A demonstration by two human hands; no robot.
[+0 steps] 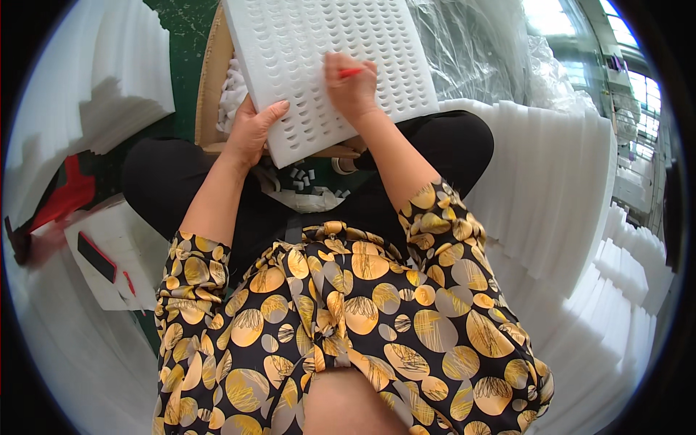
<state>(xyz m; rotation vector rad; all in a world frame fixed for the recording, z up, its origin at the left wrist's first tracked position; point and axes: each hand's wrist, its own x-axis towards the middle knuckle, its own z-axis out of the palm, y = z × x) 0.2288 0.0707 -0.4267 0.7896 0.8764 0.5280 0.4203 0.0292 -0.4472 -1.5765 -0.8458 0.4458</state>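
Observation:
A thick white foam sheet (pixel 304 148) with rows of round holes leans across the top of a cardboard box (pixel 209 90). My left hand (pixel 252 130) grips its lower left edge, thumb on the top face and fingers hidden behind. Over the middle of the holes, my right hand (pixel 351 90) is closed around a slim red pen-like tool (pixel 351 72). That hand is slightly blurred, and the tool's tip is hidden by the fingers. Small white foam plugs (pixel 232 94) fill the box beside the sheet, and several more (pixel 300 176) lie on the floor between my legs.
Tall stacks of white foam sheets (pixel 536 181) stand at the right and another stack (pixel 123 58) at the far left. Clear plastic wrapping (pixel 471 51) is bunched behind. At left, a phone (pixel 96 257) and a red pen-like object (pixel 129 283) lie on a white slab (pixel 116 293).

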